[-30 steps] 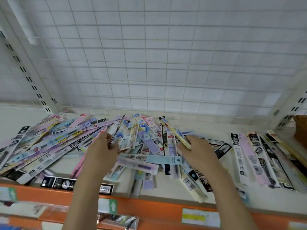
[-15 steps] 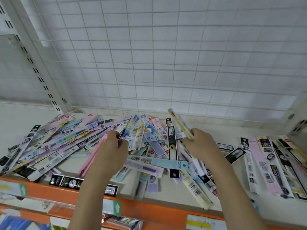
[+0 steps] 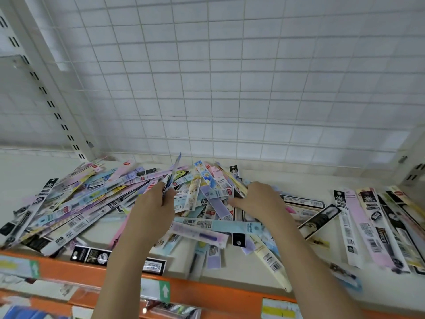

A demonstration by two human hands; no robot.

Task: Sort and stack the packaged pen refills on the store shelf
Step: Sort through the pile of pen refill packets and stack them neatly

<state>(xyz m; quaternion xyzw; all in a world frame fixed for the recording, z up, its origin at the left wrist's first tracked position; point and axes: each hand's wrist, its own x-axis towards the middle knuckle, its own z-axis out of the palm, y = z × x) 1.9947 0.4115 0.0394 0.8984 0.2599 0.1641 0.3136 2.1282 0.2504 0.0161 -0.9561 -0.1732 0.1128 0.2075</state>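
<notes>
Here, both hands over the shelf [image 3: 264, 180], working a loose heap of packaged pen refills [image 3: 202, 203].

Left hand [image 3: 151, 212]: grip closed on a thin bundle of refill packs [image 3: 172, 173], thumb over fingers, bundle tilted up and away toward the far wire grid [image 3: 230, 77]. Held clear of the heap, likely so matched packs stay together while the other hand hunts for more.

Right hand [image 3: 257, 201]: palm down on the centre of the heap, fingers curled around a cream-yellow pack [image 3: 232, 180] that slants up to the far left. Fingertips partly hidden, so how firmly it is pinched cannot be told; it reads as a closing hold on that one pack.

Refills: long, flat, narrow sleeves, pastel pink, blue, lilac, cream, some black, with barcodes. Most are fanned and crossing each other, left of centre to centre. At the right, a tidier row of packs [image 3: 372, 226] lies roughly parallel, near-to-far, probably the sorted part.

A few packs overhang the near orange shelf edge [image 3: 218, 293]. Slippery film, so a careless pull may drag neighbours off.

Judgement: sorting well under way, most of the heap left.
</notes>
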